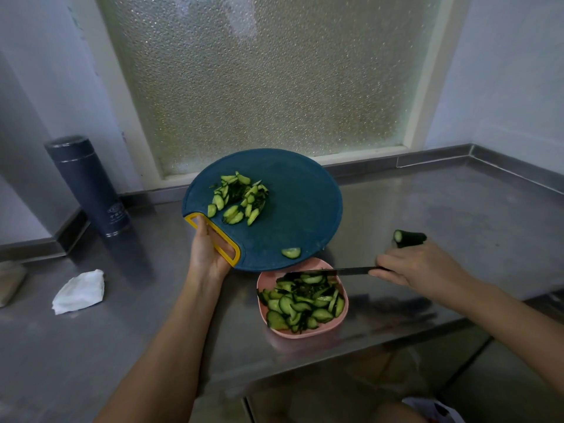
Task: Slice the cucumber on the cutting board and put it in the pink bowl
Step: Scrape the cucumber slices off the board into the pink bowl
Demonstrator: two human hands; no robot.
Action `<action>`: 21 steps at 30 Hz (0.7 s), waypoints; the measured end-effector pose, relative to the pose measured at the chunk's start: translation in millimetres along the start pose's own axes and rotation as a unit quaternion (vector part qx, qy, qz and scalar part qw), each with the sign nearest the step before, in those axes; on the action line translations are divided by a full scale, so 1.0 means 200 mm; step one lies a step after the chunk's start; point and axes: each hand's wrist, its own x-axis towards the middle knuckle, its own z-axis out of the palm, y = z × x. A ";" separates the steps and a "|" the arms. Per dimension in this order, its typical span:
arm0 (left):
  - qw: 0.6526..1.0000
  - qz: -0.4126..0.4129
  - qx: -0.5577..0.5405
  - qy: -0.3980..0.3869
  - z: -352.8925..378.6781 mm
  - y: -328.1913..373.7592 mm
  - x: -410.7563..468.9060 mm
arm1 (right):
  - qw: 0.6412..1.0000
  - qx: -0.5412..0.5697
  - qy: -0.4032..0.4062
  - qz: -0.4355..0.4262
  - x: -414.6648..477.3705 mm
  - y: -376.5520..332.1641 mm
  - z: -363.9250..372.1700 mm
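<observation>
Where the steel desk [442, 209] meets a frosted pebbled window [268, 77], the left hand [210, 248] has its fingers clenched on the yellow handle [227, 247] of the round blue cutting board [305, 209], tilted over the pink bowl [263, 309]. Cucumber slices [238, 198] lie on both. The right hand [424, 267] grips a knife [335, 271]. Right desk area open.

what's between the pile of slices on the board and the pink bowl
In the head view, bare blue cutting board, with one stray cucumber slice near its lower edge, just above the pink bowl. The pile sits farther up.

Kitchen: steel counter [427, 215], cutting board [293, 209].
</observation>
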 end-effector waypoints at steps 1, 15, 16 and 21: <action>1.000 0.004 -0.003 -0.001 0.00 0.01 0.00 | 1.000 0.000 0.000 0.003 0.00 0.00 0.00; 0.998 -0.019 0.002 -0.060 0.05 0.02 -0.06 | 0.996 0.028 -0.018 0.084 0.18 0.12 -0.10; 0.998 -0.020 0.002 -0.063 0.05 0.02 -0.06 | 0.995 0.033 -0.028 0.086 0.18 0.12 -0.10; 0.997 -0.018 -0.001 -0.072 0.06 0.02 -0.06 | 0.989 0.073 -0.099 0.080 0.10 0.12 -0.12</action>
